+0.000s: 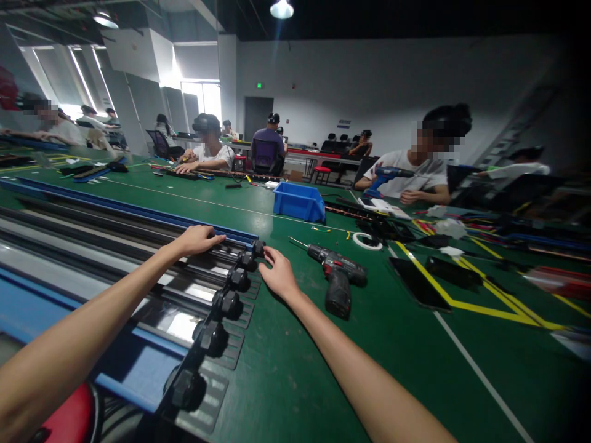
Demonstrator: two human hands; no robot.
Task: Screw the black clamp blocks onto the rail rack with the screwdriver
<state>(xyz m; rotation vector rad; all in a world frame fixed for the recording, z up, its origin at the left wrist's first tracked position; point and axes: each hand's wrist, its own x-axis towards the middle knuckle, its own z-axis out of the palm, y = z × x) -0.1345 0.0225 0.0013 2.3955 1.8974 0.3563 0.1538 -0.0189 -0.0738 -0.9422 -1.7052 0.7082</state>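
Note:
My left hand [199, 239] lies palm down on the long black metal rails [138, 243], fingers stretched toward their far end. My right hand [278, 272] rests on the green table [295, 369], fingers spread, its fingertips touching the farthest of a row of several black knob clamps [225, 303] that pin the rail ends. Neither hand holds anything. A black and red cordless drill [336, 274] lies on the table just right of my right hand.
A blue bin [299, 202] stands beyond the drill, a tape roll [367, 240] and dark flat panels [418, 283] to the right. Yellow and white lines mark the table. Several people sit working at the far side; one holds a blue drill [386, 176].

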